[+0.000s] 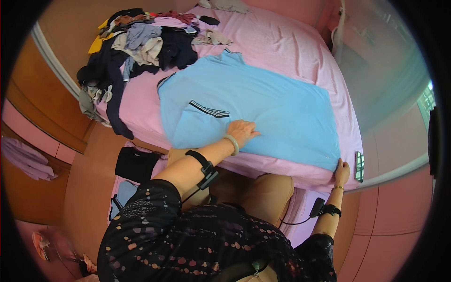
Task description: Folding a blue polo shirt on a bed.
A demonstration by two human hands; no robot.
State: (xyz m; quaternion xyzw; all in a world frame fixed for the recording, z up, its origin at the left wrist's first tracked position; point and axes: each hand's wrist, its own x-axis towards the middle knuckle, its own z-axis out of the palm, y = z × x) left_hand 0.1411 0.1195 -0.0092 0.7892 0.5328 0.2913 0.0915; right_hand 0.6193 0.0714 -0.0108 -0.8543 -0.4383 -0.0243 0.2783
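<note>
A light blue short-sleeved shirt (282, 102) lies spread on the pink-sheeted bed (282, 42), its collar end to the left and its hem to the right. The near sleeve, edged with black and white stripes, is laid over the shirt body. My left hand (241, 133) rests on the near side of the shirt, beside that sleeve; its fingers are curled, and whether they pinch cloth is unclear. At the near right corner of the hem, my right hand (342, 172) grips the cloth between thumb and fingers.
A heap of mixed clothes (141, 46) covers the bed's far left. A phone (359, 166) lies at the bed's right edge. Below the bed at left are a folded black garment (136, 164) and a folded blue one (125, 194). A sheer curtain (380, 81) hangs at right.
</note>
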